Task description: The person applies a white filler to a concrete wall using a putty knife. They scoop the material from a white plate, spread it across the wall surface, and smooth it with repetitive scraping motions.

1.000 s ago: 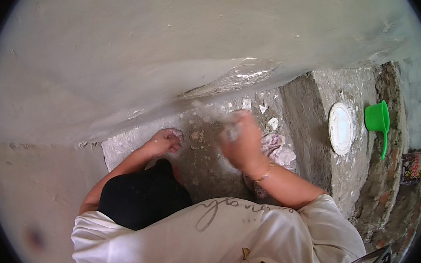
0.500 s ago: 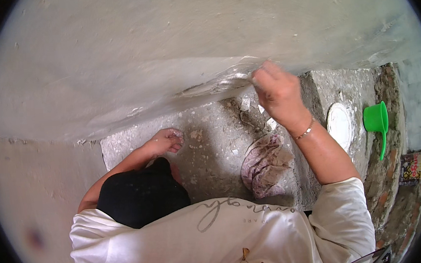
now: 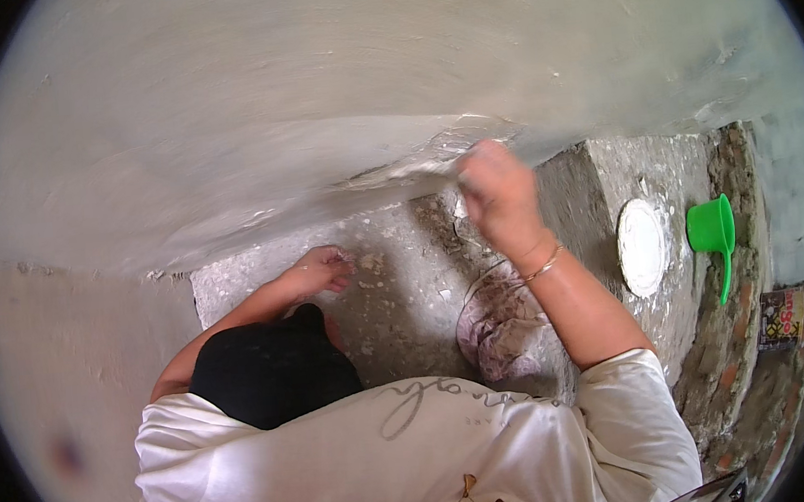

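Note:
My right hand (image 3: 500, 196), with a thin bracelet at the wrist, is closed in a grip at the foot of the grey plastered wall (image 3: 311, 60). Motion blurs its fingers, and whatever they hold is hidden. Just left of it, a wet, ridged patch of whitish plaster (image 3: 414, 163) shines on the wall's lower part. My left hand (image 3: 320, 271) hangs loosely bent past my dark-clad knee (image 3: 274, 370), its fingers slightly apart and marked with white residue. Nothing shows in that hand.
A crumpled, stained cloth (image 3: 507, 328) lies on the speckled concrete floor (image 3: 392, 299) below my right forearm. On a raised ledge to the right are a round white lid-like disc (image 3: 643, 247) and a green dipper (image 3: 710, 225). A printed packet (image 3: 782, 317) sits by rough brickwork (image 3: 729, 381).
My right hand has moved left and slightly down, toward me, along the base of the wall. My left hand has stayed nearly in place.

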Available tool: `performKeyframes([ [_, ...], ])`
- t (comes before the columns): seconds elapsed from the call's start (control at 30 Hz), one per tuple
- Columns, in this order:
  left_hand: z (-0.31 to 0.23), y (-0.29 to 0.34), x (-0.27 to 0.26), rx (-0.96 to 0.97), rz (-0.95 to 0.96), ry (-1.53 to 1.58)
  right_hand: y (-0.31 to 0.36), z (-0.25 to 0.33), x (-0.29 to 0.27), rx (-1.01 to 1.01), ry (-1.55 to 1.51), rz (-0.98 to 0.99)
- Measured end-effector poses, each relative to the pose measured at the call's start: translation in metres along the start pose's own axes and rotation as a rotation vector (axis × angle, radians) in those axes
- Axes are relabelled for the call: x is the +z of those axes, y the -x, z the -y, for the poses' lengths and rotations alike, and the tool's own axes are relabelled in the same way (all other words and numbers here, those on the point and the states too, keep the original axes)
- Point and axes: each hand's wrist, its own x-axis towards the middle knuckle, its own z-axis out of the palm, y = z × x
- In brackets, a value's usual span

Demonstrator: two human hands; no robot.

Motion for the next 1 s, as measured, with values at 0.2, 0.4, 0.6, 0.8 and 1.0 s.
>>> performKeyframes([
  [0.2,0.005,0.006,-0.007,0.0,-0.04,0.014,-0.005,0.006,-0.054,0.365,-0.011,-0.188],
  [0.4,0.002,0.003,-0.008,-0.001,0.004,-0.037,0.008,0.067,0.008,0.165,-0.287,-0.06],
  [0.6,0.002,-0.003,-0.004,0.032,0.008,-0.034,-0.016,0.042,0.039,0.148,-0.124,-0.052],
  [0.8,0.009,-0.001,-0.01,0.035,0.004,-0.015,-0.003,0.022,-0.021,0.335,0.049,-0.097],
  [1.0,0.006,-0.003,-0.005,0.027,0.006,-0.015,0.0,0.057,-0.024,0.358,-0.316,0.021],
])
